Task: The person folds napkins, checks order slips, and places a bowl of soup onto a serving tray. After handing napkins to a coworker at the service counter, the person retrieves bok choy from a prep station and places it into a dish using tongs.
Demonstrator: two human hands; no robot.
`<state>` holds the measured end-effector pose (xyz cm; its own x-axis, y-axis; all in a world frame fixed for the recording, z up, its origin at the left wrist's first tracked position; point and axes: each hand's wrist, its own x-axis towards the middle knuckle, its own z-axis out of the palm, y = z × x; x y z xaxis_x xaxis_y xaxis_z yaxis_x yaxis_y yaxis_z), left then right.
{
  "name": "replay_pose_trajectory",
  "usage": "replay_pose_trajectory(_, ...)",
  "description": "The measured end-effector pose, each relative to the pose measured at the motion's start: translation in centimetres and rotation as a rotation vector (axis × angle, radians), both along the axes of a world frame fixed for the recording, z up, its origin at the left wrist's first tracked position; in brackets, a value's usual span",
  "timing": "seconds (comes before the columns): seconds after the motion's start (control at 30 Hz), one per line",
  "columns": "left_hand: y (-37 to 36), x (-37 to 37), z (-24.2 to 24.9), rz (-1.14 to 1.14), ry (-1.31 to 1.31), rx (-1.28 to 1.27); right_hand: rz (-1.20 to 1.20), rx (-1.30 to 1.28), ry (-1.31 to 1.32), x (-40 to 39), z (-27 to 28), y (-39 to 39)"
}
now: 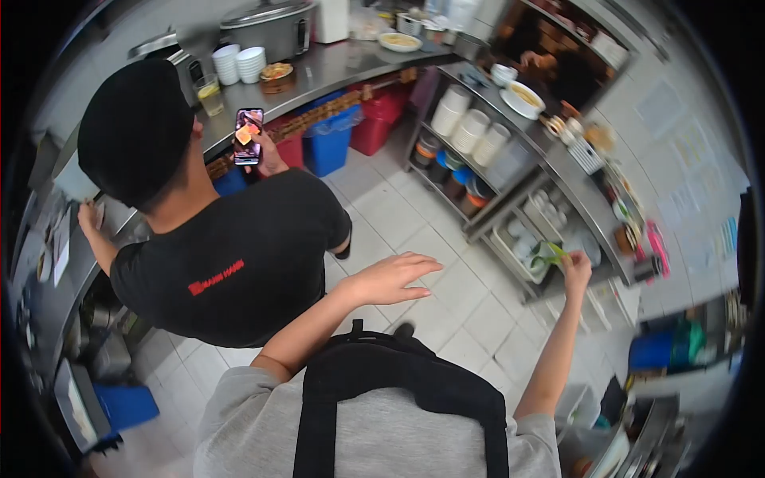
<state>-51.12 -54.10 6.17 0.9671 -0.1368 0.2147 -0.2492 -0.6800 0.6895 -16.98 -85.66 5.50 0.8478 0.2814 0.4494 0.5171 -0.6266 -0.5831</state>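
Note:
My left hand [394, 279] is stretched out over the tiled floor, palm down, its fingers extended and holding nothing. Off to the right, my right hand [577, 269] has its fingertips closed on the edge of a small bright green item [548, 254], thin-walled and glossy in look; its exact kind does not show. Below and behind the green item is a pale plastic bin [510, 251] on the lower shelf, with white rounded pieces inside. The right forearm reaches along the side of the steel shelf unit [586, 207].
A person in a black shirt [247, 255] stands close on my left, holding a phone [249, 137]. Stacked white containers [472, 131] fill the shelf ahead. On the counter [335, 68] stand bowls and a large pot [267, 30]. Blue [328, 143] and red bins [378, 119] stand beneath.

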Motion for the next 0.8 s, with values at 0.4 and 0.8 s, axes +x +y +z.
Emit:
replay_pose_trajectory(0.4,12.4,13.1,-4.8,0.761,-0.007,-0.213,0.463,-0.045,0.139,27.5,-4.7,30.4)
replay_pose_trajectory(0.8,27.4,20.4,-5.7,1.359,-0.069,-0.215,0.815,-0.052,0.001,32.4,-0.6,61.9)
